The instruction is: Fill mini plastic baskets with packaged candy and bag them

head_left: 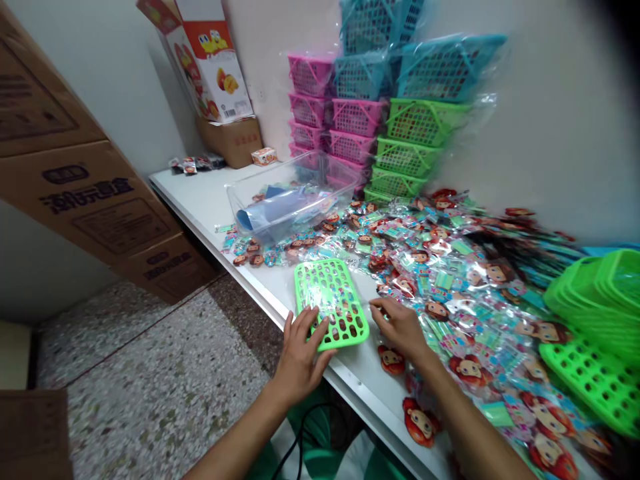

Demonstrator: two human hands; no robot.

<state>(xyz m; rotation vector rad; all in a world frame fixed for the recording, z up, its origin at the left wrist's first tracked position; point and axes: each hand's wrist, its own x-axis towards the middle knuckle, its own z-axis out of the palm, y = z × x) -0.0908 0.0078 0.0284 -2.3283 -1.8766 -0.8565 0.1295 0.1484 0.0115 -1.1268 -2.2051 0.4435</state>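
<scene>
A bright green plastic basket [332, 303] lies on the near edge of the table, its face with rows of holes turned up. Shiny clear film shows over part of it. My left hand [303, 347] rests on its near left corner, fingers stretched over the holes and thumb along the near edge. Just off the basket's right side, my right hand [397, 327] is closed, thumb and fingertips pinched together. Whatever is between them is too small to make out; it may be clear film. Around my right hand lie several small clear packets [445, 280] with red-haired doll-face cards.
Wrapped pink baskets [356, 119], blue baskets [435, 70] and green baskets [405, 157] are stacked against the wall. A clear plastic bin [295, 200] stands in front. More green baskets [595, 320] sit at right. Cardboard boxes [95, 200] stand left, beyond the table edge.
</scene>
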